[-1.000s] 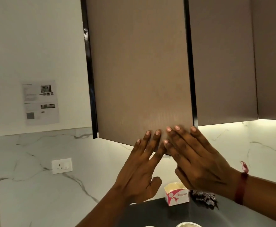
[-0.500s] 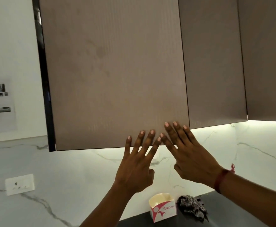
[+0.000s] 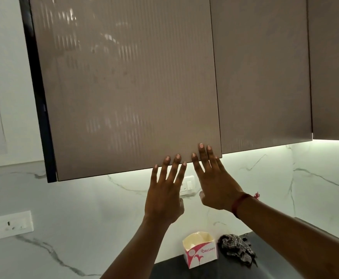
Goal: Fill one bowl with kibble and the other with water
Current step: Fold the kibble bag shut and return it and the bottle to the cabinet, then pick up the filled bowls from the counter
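Both hands are raised at the frame's centre, fingers spread wide and holding nothing. The left hand [image 3: 165, 195] and right hand [image 3: 213, 183] press their fingertips against the lower edge of the cabinet door [image 3: 124, 87]. Neither of the 2 bowls is in view. A small paper box [image 3: 200, 251] sits on the dark counter [image 3: 275, 258] at lower right.

We see a cabinet door [image 3: 128, 93] with a finely ribbed, slightly glossy face; the backsplash [image 3: 84, 208] looks like polished veined marble; a paper carton [image 3: 200, 252]; a checked cloth [image 3: 237, 248]; the dark surface [image 3: 265, 266] looks matt.
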